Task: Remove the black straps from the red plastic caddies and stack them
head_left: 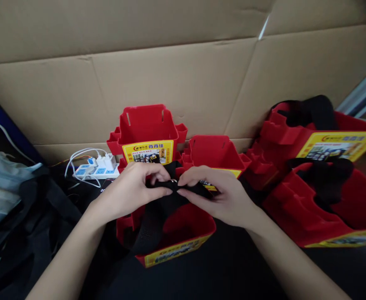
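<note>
Black strap (151, 225) partly hides the red box (201, 221) beneath it.

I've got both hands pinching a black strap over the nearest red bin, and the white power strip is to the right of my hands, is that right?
Not quite: the white power strip is to the left of your hands, as the head view shows. Your left hand and right hand do pinch the black strap over the nearest red bin.
</note>
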Demonstrator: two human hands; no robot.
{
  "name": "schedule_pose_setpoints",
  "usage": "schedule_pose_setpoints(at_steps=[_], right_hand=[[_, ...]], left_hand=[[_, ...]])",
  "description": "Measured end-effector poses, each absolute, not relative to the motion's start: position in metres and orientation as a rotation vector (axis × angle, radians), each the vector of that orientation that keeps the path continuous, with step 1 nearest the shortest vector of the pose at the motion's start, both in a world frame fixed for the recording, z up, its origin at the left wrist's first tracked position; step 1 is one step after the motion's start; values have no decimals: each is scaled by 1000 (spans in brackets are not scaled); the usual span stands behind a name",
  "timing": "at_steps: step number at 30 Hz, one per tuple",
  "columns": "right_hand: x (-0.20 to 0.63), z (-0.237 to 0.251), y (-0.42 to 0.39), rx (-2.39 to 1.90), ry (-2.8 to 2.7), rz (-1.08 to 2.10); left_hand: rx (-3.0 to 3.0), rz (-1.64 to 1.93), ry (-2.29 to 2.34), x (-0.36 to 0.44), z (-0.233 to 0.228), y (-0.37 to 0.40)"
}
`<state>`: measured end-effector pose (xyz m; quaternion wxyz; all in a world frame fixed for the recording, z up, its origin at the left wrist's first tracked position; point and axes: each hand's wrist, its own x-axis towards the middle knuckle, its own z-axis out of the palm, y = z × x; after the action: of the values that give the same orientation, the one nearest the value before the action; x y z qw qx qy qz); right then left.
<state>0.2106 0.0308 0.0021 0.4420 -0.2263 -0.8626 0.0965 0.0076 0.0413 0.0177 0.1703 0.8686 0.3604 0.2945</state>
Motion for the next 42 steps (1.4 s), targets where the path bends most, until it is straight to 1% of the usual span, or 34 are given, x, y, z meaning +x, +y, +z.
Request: schedule_pose_setpoints(at_steps=[2,6,9,11,13,16,21,26,29,32,34,36,38,42], right_hand=[[214,3,29,-577,-2222,136],[213,5,27,-757,-2189,282],[208,4,28,-811,-2172,326],[207,3,30,-815,-2181,353],[207,1,32,-819,-2170,354],[209,-1,36,-750,-2122,245],[215,-1,36,-628,-2191,48],[214,0,34,-696,-2269,-11],[214,3,35,-706,-2144,39],[222,11,36,-830,-1840,1],[227,16,36,-886,-1707,-90],[228,17,34,-869,-1754,-137],[223,14,30,-826,-1913,-90],[206,3,24,-735,-2091,53]], left_hand=[[2591,1018,1017,6,18,40],[2880,1340,824,8,15,39],[2919,1412,743,11,11,40],[2881,1354,769,11,11,40],[2829,1206,802,10,13,41],[2750,1039,757,6,17,43],[2663,971,692,3,17,47],[2613,995,633,5,15,48],[2637,898,632,4,16,48],[2601,814,646,1,18,47],[2557,876,682,0,19,46],[2454,1054,745,3,19,45],[2285,1114,746,8,16,44],[1913,876,686,21,9,44]])
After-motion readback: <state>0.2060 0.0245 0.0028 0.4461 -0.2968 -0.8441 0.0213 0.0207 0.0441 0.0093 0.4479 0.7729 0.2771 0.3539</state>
